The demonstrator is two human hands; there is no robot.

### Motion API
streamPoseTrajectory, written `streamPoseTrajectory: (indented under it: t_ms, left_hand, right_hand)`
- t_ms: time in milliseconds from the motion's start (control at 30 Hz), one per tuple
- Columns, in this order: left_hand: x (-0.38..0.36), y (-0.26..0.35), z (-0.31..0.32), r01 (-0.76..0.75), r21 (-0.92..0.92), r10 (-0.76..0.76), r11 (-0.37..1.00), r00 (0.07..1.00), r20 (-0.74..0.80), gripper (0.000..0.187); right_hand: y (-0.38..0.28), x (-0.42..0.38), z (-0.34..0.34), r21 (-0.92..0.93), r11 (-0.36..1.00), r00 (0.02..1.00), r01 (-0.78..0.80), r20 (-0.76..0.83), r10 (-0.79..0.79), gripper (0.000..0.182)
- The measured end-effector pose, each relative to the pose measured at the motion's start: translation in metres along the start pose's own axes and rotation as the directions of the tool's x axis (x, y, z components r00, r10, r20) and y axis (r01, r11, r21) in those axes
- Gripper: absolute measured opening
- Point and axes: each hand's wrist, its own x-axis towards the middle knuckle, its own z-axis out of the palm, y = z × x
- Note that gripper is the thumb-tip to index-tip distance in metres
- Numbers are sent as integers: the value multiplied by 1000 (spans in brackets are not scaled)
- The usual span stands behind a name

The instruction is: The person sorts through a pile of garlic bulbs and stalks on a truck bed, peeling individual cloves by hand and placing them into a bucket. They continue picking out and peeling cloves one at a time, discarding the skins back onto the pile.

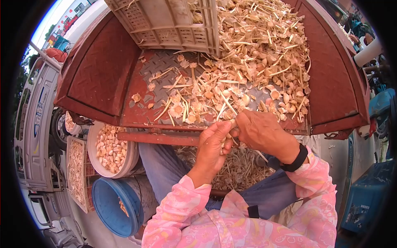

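My left hand (211, 149) is closed, with pale garlic cloves (225, 145) showing between its curled fingers. Against its fingertips, my right hand (262, 131) is closed too, pinching a small piece of garlic (233, 123) where the two hands meet. The right fingers hide most of that piece. Both hands are just over the front edge of a red metal cart bed (163, 131). Beyond them lies a large heap of garlic cloves, husks and dry stalks (264, 53). Loose cloves (286, 98) lie closest to the right hand.
A plastic crate (173, 27) stands tilted on the cart bed. To the left are a white bucket of cloves (92, 144), a blue bucket (101, 206) and a crate of garlic scraps (87, 173). More stalks (240, 171) lie below my hands, between my legs. A grey vehicle (41, 124) is farther left.
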Motion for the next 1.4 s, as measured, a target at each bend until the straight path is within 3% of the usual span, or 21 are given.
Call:
streamPoseTrajectory:
  t_ms: [100, 300, 400, 667, 900, 1000, 1100, 1200, 1300, 1400]
  left_hand:
    - [2, -7, -4, 62, -89, -63, 994, 998, -6, 19]
    - [3, -8, -10, 224, -265, -207, 938, 974, 92, 20]
    - [3, -5, -10, 280, -311, -248, 908, 959, 138, 21]
    - [-1, -4, -3, 247, -163, -254, 955, 967, -20, 22]
    - [-4, -5, -3, 349, -120, -346, 929, 937, 46, 19]
    - [-6, -6, -8, 403, -158, -385, 902, 913, 134, 20]
    - [-7, -3, -12, 478, -224, -422, 849, 870, 256, 23]
    - [-11, -1, -13, 551, -262, -467, 793, 824, 320, 27]
    - [-11, -4, -18, 564, -274, -468, 779, 814, 344, 29]
    - [-13, -6, -21, 561, -295, -458, 773, 816, 353, 30]
  right_hand:
    - [2, 0, -6, 74, 996, 996, -46, 80, 40, 17]
    - [10, -8, 4, 313, 947, 997, -72, 54, 58, 16]
    - [11, -7, -4, 302, 953, 998, 28, -56, -11, 11]
    - [8, -10, 3, 3, 996, 996, 88, 6, -88, 16]
    - [9, -13, -3, -65, 989, 990, 135, 55, -132, 16]
    - [17, -15, -5, 186, 982, 988, 31, 144, -59, 14]
    - [23, -17, 1, 567, 822, 998, -48, -14, 68, 11]
    - [31, -14, -4, 503, 861, 994, -73, -34, 104, 9]
    - [22, -12, -17, 563, 814, 989, 141, -125, -85, 11]
    - [18, -14, -17, 476, 857, 981, 196, -91, -173, 17]
